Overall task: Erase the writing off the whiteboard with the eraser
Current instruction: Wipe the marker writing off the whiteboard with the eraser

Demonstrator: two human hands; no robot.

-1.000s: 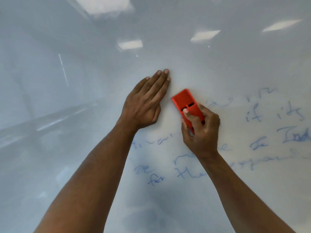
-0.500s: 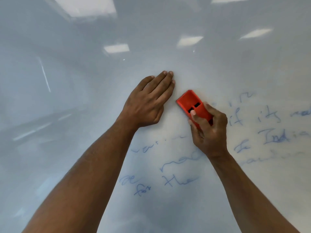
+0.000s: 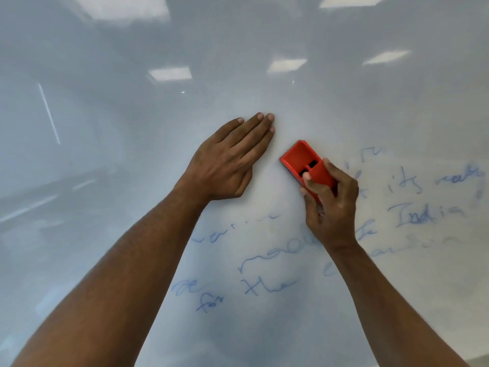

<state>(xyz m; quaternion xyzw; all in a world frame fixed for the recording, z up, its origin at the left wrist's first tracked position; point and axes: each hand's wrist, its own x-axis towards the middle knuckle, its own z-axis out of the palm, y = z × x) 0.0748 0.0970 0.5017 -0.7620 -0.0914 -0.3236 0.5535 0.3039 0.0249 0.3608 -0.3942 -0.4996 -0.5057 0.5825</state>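
Fingers (image 3: 321,193) of the right hand (image 3: 330,205) curl round the lower end of the red plastic block eraser (image 3: 304,161), thumb on its near side, pressing it against the glossy white whiteboard (image 3: 264,62) near mid-board. Left hand (image 3: 227,162) just beside it, apart, fingers straight and together, palm flat on the board. Smeared blue handwriting (image 3: 423,213) runs from below both hands toward the right edge.

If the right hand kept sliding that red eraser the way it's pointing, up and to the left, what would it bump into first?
Probably the left hand, lying flat on the whiteboard. The eraser in the right hand points just past its fingertips, so it might only graze them or miss, meeting bare board.
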